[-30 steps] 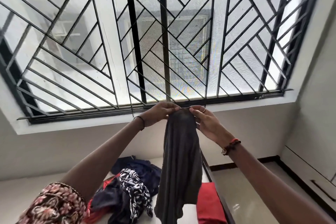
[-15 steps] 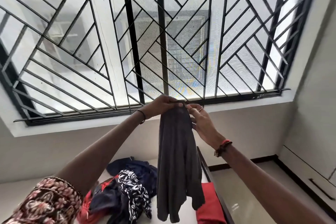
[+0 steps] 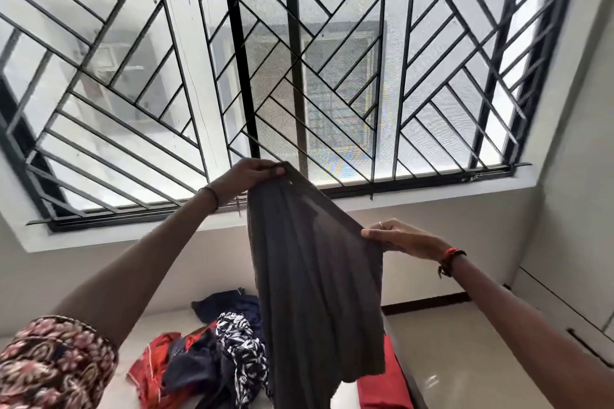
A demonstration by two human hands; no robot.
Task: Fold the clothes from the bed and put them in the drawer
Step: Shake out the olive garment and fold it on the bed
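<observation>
The grey garment [image 3: 315, 276] hung at the centre of the frame, its top edge stretched on a slant between both hands. The left hand [image 3: 247, 176] gripped the higher corner, and the right hand [image 3: 403, 239] pinched the lower one at centre right. The cloth draped below both grips, in front of the pile of clothes [image 3: 219, 352].

Home bedroom: bed [image 3: 172, 325], clothes [image 3: 229, 352], grilled window [image 3: 332, 76]

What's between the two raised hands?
In the head view, the top edge of a grey garment stretches between the left hand and the right hand; each pinches a corner.
</observation>
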